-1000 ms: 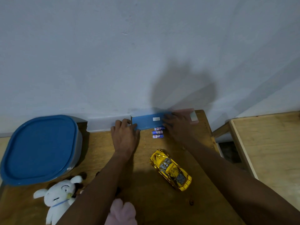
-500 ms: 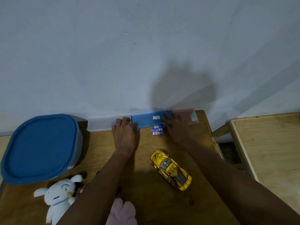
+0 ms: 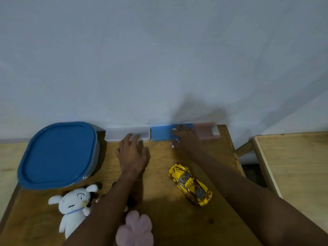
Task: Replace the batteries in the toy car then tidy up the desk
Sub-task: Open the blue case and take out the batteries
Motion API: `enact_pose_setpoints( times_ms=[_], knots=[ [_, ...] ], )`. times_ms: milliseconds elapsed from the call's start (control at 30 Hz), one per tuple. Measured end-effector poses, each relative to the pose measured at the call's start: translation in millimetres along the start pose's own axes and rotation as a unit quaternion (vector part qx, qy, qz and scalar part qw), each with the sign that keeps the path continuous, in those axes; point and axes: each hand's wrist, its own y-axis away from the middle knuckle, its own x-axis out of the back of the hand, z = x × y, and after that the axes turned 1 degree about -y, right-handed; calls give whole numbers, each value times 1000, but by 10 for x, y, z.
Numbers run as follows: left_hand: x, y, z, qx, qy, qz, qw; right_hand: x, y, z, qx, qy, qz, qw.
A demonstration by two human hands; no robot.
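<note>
At the near edge of the wooden desk [image 3: 168, 221], a pink plush [image 3: 135, 229] is seen, with a white plush dog [image 3: 74, 205] lying to its left. The yellow toy car [image 3: 190, 183] is set on its wheels a little farther in, right of centre, apart from both hands. A large container with a blue lid [image 3: 57, 153] is placed at the left. The left hand [image 3: 132, 155] is laid flat with fingers spread, their tips touching a clear box [image 3: 126, 133] by the wall. The right hand [image 3: 184, 137] is blurred and stretched over the blue box [image 3: 162, 134]; whether anything is gripped cannot be told. The batteries [image 3: 173, 143] are largely hidden under that hand, just in front of the blue box. A pink box [image 3: 206, 131] is lined up beside the blue one, against the wall [image 3: 159, 59].
</note>
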Motion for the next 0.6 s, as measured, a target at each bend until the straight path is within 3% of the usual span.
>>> enact_pose_setpoints(
  times_ms=[333,600],
  knots=[
    [122,-234,-310,200,163,74,963,-270,-320,-748,131,-10,-2,991],
    [121,-340,-418,192,240,103,946,-442,-680,-1091,194,59,9,979]
  ],
)
